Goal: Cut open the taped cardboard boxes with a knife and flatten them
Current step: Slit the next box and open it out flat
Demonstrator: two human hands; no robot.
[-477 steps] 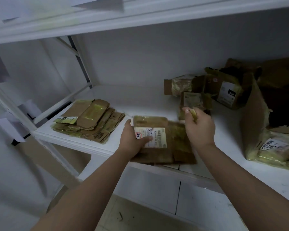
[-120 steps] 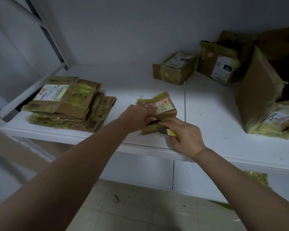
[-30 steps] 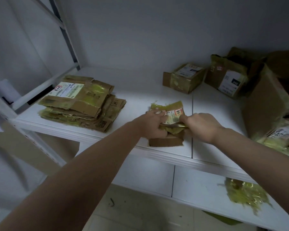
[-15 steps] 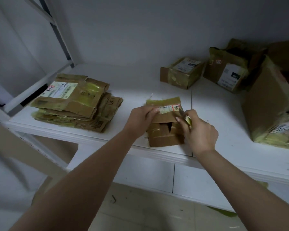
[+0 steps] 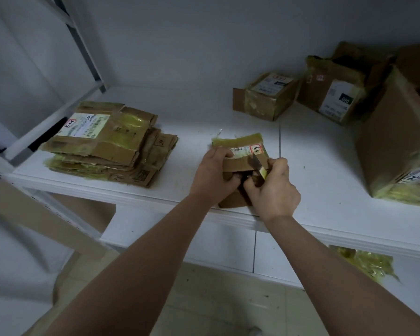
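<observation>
The small cardboard box (image 5: 238, 156) stands at the front edge of the white shelf (image 5: 325, 170), between the two hands, and its top flap with yellow tape and a white label is lifted up. The left hand (image 5: 212, 177) grips the left side of this box, with the thumb lying on the label and the fingers curled around the flap. The right hand (image 5: 273, 187) is just to the right and touches the box; its fingers are closed around a small knife (image 5: 258, 166) with a yellow handle. The blade points up and away from the right hand and lies against the flap near the red mark of the label.

Far left of the left hand lies a stack of flattened boxes (image 5: 107, 144). Beyond the right hand, at the back of the shelf, stands a taped box (image 5: 264, 95), and further right are bigger boxes (image 5: 395, 132). Below the right forearm, some crumpled yellow tape (image 5: 369, 263) lies on the lower shelf.
</observation>
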